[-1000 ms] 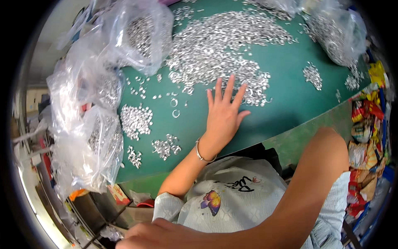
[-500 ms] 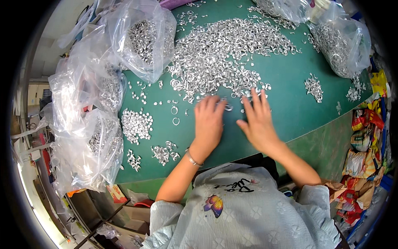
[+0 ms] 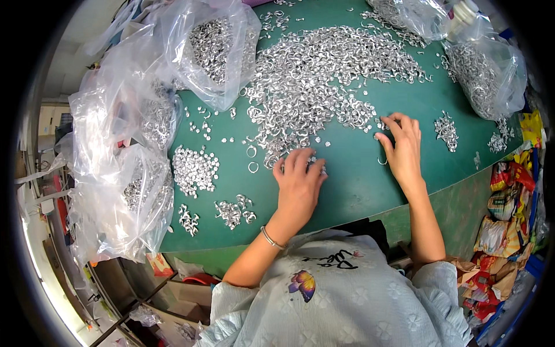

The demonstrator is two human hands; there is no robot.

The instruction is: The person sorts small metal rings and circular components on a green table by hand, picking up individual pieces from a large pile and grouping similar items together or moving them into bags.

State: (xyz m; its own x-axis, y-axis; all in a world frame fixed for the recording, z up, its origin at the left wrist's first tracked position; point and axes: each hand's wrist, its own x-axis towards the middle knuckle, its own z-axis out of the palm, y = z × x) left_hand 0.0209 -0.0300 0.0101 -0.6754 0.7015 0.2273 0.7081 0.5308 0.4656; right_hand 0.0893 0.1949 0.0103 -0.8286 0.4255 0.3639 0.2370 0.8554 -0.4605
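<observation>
Rightward, away from the left hand, the right hand has moved since half a second ago. From my remote feed, I see its thumb and curved forefinger apart, near the edge of the heaped silver metal pieces on the green table. On the left, bent fingers cover pieces at the heap's near edge; I cannot tell whether they grip any. Clear plastic bags hold similar pieces: an upper-left bag gapes open, an upper-right bag bulges. Wrinkled plastic blurs the contents of the left-side bags for me; another bag is cut off above.
</observation>
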